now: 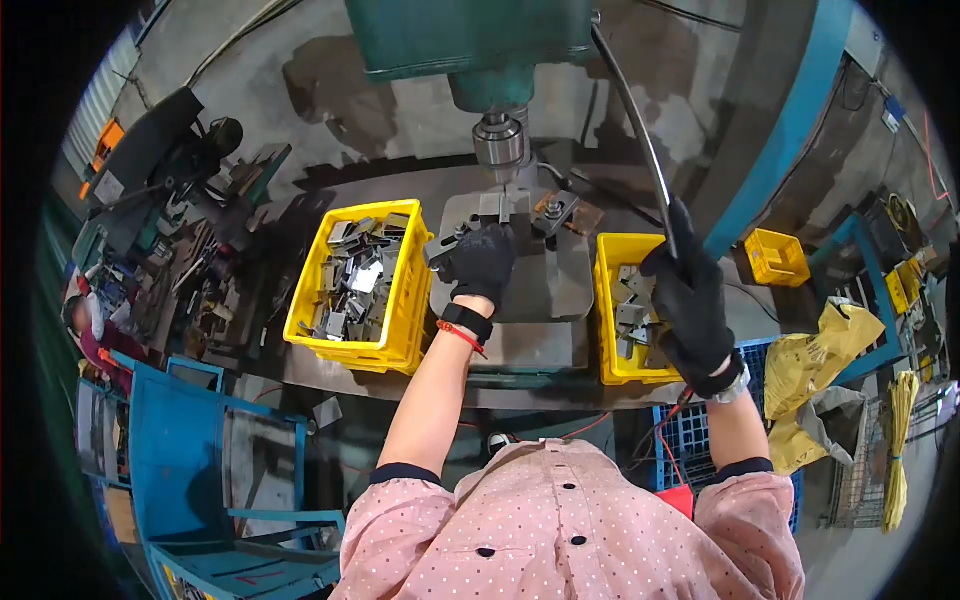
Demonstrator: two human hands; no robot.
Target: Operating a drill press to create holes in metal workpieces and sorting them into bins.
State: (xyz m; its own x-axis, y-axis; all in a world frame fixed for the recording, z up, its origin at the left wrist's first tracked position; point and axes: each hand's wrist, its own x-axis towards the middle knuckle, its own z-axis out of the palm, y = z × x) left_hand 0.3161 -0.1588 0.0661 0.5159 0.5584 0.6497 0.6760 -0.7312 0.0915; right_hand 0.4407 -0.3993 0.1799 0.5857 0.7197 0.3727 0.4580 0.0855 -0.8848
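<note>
My left hand (482,262), in a black glove, is on the drill press table (545,290). Its closed fingertips hold a small grey metal part (496,207) beneath the drill chuck (499,142). A thin drill bit points down just above that part; whether the two touch I cannot tell. My right hand (688,285), also gloved in black, is wrapped round the long steel feed lever (640,115) of the green drill press (475,38). A bolted clamp block (553,214) sits right of the part.
Left of the press stands a yellow crate (405,325) full of metal pieces. Another yellow crate (607,340), also with pieces, is under my right hand. A small yellow bin (777,257) lies farther right. A blue post (780,130) rises behind the right hand.
</note>
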